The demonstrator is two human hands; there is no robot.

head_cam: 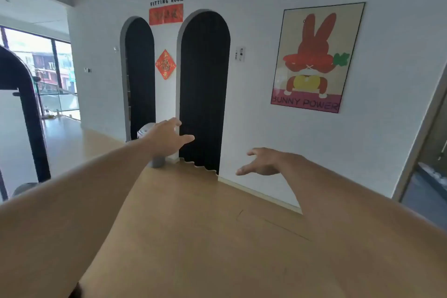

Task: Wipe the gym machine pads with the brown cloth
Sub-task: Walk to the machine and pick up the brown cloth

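My left hand (169, 139) is stretched forward at mid-frame with its fingers apart and nothing in it. My right hand (262, 161) reaches out lower and to the right, also spread and holding nothing. Both arms extend over a wooden floor (193, 225) toward a white wall. No brown cloth shows in this view. A black curved frame (26, 94), possibly part of a gym machine, stands at the far left; no pads are visible on it.
Two arched doorways with black curtains (204, 89) sit under a "FITTING ROOM" sign. A grey bin (157, 161) stands by the wall, partly hidden by my left hand. A bunny poster (316, 58) hangs on the right; a glass door (430, 152) is at far right; windows at left.
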